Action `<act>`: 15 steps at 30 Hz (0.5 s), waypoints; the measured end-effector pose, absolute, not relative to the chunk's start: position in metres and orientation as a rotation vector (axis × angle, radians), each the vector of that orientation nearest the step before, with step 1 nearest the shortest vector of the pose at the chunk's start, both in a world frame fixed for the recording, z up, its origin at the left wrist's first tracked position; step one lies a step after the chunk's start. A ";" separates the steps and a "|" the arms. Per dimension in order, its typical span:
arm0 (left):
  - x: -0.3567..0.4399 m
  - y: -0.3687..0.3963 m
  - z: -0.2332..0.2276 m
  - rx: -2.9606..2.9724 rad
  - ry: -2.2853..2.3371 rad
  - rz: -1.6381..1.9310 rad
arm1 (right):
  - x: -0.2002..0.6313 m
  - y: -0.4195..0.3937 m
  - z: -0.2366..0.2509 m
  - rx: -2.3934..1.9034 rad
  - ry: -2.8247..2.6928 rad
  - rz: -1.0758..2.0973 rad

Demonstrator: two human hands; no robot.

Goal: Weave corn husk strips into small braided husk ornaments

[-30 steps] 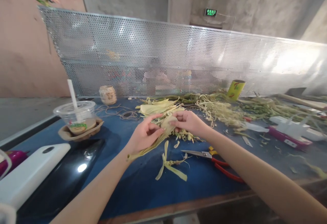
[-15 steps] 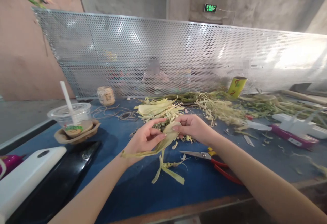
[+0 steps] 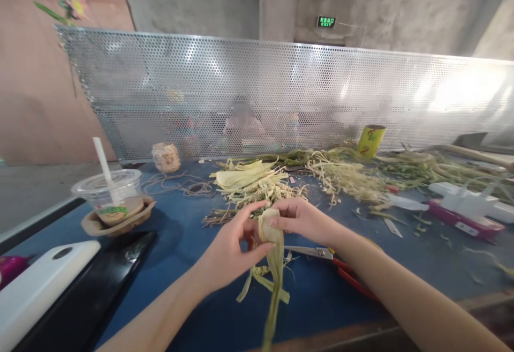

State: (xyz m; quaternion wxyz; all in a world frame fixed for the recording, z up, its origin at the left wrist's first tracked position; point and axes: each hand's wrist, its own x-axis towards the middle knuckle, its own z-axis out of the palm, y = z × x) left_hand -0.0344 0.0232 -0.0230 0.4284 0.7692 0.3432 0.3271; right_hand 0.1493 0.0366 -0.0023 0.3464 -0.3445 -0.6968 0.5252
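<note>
Both of my hands hold one pale green corn husk strip [image 3: 275, 258] above the blue table [image 3: 193, 245]. My left hand [image 3: 231, 250] pinches its upper part from the left. My right hand [image 3: 305, 221] grips the top end from the right. The strip hangs down toward me, its tail blurred. Below the hands lies a small knotted husk piece [image 3: 257, 282]. Red-handled scissors [image 3: 341, 269] lie just right of it, partly under my right forearm.
A heap of husk leaves and shreds [image 3: 257, 183] lies beyond my hands. At left stand a plastic cup with a straw [image 3: 110, 196], a twine roll [image 3: 166, 157] and a white device [image 3: 40, 282]. A perforated metal screen [image 3: 281, 95] closes the far edge; people sit behind it.
The husk strip has turned from lying sideways toward the left to hanging straight down. Both hands have come closer to me and nearer each other.
</note>
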 end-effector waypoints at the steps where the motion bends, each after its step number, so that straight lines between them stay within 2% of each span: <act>1: -0.033 0.023 -0.023 1.902 0.859 0.827 | 0.148 0.036 -0.003 -0.888 -1.812 1.365; 6: -0.030 0.023 -0.023 1.804 0.924 0.911 | 0.146 0.036 -0.009 -0.813 -1.787 1.480; 15: -0.029 0.019 -0.025 1.582 0.794 0.830 | 0.157 0.042 -0.010 -0.791 -1.773 1.602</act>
